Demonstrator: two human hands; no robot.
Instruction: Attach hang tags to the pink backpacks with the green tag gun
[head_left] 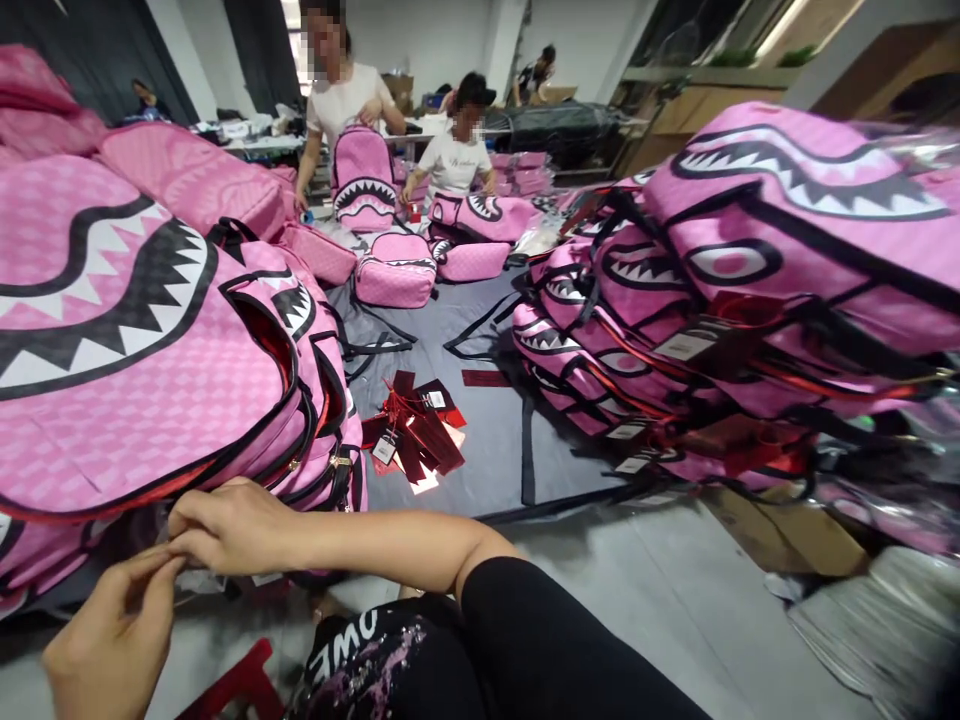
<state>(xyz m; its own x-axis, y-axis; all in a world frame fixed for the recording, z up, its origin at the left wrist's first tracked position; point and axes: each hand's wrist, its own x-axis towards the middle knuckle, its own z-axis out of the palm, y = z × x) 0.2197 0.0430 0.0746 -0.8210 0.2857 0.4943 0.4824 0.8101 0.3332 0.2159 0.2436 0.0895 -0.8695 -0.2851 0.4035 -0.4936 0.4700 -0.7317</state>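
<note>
The left hand (112, 635) is rising from the lower left, palm turned inward, its fingertips (166, 566) meeting those of the right hand (225, 525). The right forearm is reaching across from the right, wrist straight, fingers curled and pinching together.

We see a pink backpack (150, 360) with a shark-mouth print, lying on its side atop a stack, zipper open, at the mat's (495, 450) left edge.

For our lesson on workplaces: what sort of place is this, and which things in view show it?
Probably a bag factory's finishing or packing floor: stacks of identical pink shark-mouth backpacks, a pile of red hang tags on the grey floor mat, and other workers handling the same bags.
</note>
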